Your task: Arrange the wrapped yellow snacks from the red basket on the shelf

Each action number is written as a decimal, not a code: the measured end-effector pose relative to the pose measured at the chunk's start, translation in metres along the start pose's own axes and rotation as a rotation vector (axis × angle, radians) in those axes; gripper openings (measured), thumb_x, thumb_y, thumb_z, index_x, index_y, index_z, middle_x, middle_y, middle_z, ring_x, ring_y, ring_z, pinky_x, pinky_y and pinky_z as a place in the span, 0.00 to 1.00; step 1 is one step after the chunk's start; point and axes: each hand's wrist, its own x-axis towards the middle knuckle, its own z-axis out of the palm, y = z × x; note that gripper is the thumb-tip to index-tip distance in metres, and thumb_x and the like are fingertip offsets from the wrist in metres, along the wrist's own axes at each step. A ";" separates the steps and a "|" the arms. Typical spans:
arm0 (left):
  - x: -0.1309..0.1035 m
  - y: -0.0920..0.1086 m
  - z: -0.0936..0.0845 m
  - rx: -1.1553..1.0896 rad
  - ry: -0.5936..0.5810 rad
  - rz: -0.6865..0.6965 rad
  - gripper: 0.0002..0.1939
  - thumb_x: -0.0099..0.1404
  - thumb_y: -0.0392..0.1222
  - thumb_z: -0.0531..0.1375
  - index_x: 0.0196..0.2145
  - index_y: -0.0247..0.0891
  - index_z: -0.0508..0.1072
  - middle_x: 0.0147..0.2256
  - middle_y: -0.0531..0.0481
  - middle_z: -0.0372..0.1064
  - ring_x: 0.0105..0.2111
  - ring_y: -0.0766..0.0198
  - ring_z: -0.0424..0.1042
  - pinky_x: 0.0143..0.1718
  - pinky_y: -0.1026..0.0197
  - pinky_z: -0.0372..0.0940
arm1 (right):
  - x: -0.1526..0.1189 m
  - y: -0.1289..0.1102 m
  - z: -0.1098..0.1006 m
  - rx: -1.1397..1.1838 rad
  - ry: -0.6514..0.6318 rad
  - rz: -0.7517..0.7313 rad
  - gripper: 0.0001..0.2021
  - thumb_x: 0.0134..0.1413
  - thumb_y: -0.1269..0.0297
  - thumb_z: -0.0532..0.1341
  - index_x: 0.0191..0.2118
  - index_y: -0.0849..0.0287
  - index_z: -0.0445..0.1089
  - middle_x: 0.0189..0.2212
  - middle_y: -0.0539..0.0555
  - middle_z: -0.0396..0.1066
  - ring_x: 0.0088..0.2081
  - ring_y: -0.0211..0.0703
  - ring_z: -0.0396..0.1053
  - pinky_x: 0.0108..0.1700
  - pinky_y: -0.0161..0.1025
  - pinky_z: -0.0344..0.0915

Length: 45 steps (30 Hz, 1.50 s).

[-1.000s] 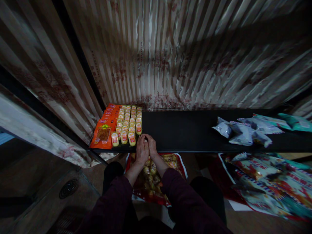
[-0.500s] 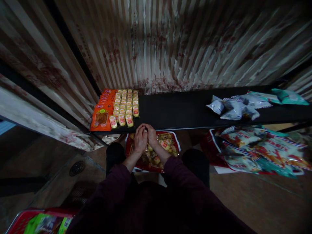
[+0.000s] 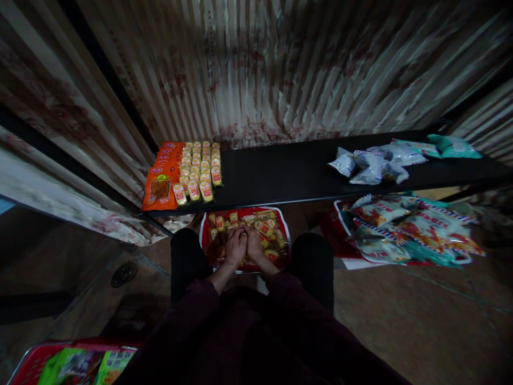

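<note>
My left hand point(image 3: 235, 247) and my right hand point(image 3: 253, 244) are side by side over a red basket point(image 3: 203, 243) with a white rim. Their fingers are curled and meet at the tips; whatever is between them is hidden. Small wrapped yellow snack cakes point(image 3: 265, 227) fill the basket around and below both hands. On the black shelf point(image 3: 260, 174) just beyond, rows of similar wrapped cakes point(image 3: 195, 166) stand at the left. Orange snack packets point(image 3: 161, 184) lie overlapped against them.
Silvery snack bags point(image 3: 368, 164) and teal bags point(image 3: 455, 145) lie on the shelf's right part. Below, a second red basket point(image 3: 340, 235) overflows with chip bags point(image 3: 412, 224). Another red basket point(image 3: 44, 353) holding green packets stands at the lower left. A striped curtain point(image 3: 256, 80) hangs behind.
Both hands have drawn back together from the shelf's front edge to above the middle of the basket. The view has shifted slightly, and more of the cakes in the basket show.
</note>
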 end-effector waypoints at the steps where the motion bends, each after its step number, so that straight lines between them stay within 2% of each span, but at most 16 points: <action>1: -0.002 -0.004 0.005 -0.014 -0.022 -0.024 0.14 0.59 0.37 0.51 0.41 0.39 0.73 0.46 0.45 0.70 0.49 0.59 0.66 0.56 0.54 0.57 | -0.005 0.005 -0.002 -0.016 0.000 0.021 0.16 0.43 0.76 0.51 0.35 0.60 0.73 0.29 0.54 0.74 0.34 0.44 0.68 0.43 0.38 0.64; 6: -0.007 -0.027 0.031 -0.129 -0.053 -0.186 0.16 0.58 0.37 0.52 0.43 0.37 0.72 0.47 0.43 0.70 0.49 0.57 0.67 0.56 0.52 0.56 | -0.021 0.023 -0.012 -0.221 -0.026 0.075 0.18 0.45 0.76 0.52 0.40 0.59 0.73 0.38 0.56 0.73 0.41 0.45 0.67 0.48 0.39 0.62; 9: -0.008 -0.035 0.046 -0.231 -0.036 -0.303 0.17 0.56 0.37 0.55 0.44 0.37 0.71 0.49 0.43 0.70 0.51 0.57 0.66 0.56 0.53 0.55 | -0.028 0.030 -0.021 -0.417 0.040 0.080 0.17 0.48 0.73 0.53 0.43 0.58 0.72 0.44 0.59 0.70 0.50 0.50 0.61 0.53 0.44 0.56; 11: -0.009 -0.037 0.052 -0.307 -0.058 -0.359 0.17 0.55 0.37 0.56 0.43 0.37 0.72 0.49 0.43 0.70 0.51 0.57 0.66 0.55 0.53 0.56 | -0.033 0.032 -0.028 -0.522 0.081 0.089 0.16 0.50 0.72 0.54 0.44 0.57 0.72 0.46 0.60 0.68 0.52 0.54 0.58 0.54 0.47 0.54; 14: -0.013 -0.035 0.057 -0.410 -0.100 -0.435 0.16 0.54 0.37 0.57 0.42 0.37 0.72 0.48 0.43 0.70 0.49 0.58 0.68 0.52 0.55 0.59 | -0.039 0.034 -0.036 -0.611 0.100 0.105 0.16 0.49 0.70 0.56 0.45 0.58 0.72 0.48 0.62 0.67 0.51 0.56 0.59 0.53 0.47 0.53; 18: -0.014 -0.029 0.058 -0.464 -0.088 -0.494 0.15 0.53 0.34 0.57 0.41 0.38 0.73 0.46 0.45 0.72 0.47 0.60 0.69 0.51 0.57 0.60 | -0.042 0.042 -0.041 -0.647 0.094 0.134 0.17 0.50 0.67 0.57 0.47 0.61 0.71 0.45 0.64 0.68 0.47 0.56 0.62 0.49 0.46 0.56; 22: -0.013 -0.028 0.060 -0.465 -0.075 -0.510 0.14 0.53 0.32 0.56 0.38 0.38 0.74 0.41 0.47 0.73 0.43 0.61 0.71 0.50 0.57 0.62 | -0.042 0.054 -0.039 -0.588 0.112 0.125 0.16 0.53 0.68 0.52 0.46 0.62 0.70 0.41 0.63 0.70 0.43 0.52 0.65 0.46 0.44 0.59; 30: -0.012 -0.037 0.060 -0.471 0.021 -0.513 0.15 0.53 0.29 0.56 0.39 0.36 0.73 0.46 0.43 0.71 0.46 0.62 0.70 0.50 0.59 0.61 | -0.039 0.067 -0.031 -0.397 0.188 0.067 0.16 0.51 0.71 0.51 0.44 0.61 0.70 0.40 0.60 0.70 0.42 0.46 0.67 0.47 0.42 0.63; 39: -0.004 -0.033 0.050 -0.445 0.086 -0.443 0.16 0.53 0.28 0.56 0.40 0.38 0.73 0.48 0.45 0.70 0.49 0.62 0.68 0.51 0.58 0.61 | -0.032 0.070 -0.024 -0.173 0.250 0.015 0.15 0.51 0.64 0.53 0.42 0.63 0.70 0.41 0.62 0.72 0.43 0.49 0.68 0.49 0.48 0.64; 45: -0.003 -0.029 0.047 -0.410 0.109 -0.398 0.21 0.53 0.27 0.55 0.45 0.39 0.71 0.48 0.45 0.69 0.48 0.64 0.69 0.50 0.59 0.62 | -0.029 0.070 -0.019 -0.017 0.260 0.087 0.16 0.48 0.60 0.57 0.42 0.61 0.70 0.43 0.60 0.73 0.47 0.48 0.68 0.52 0.49 0.62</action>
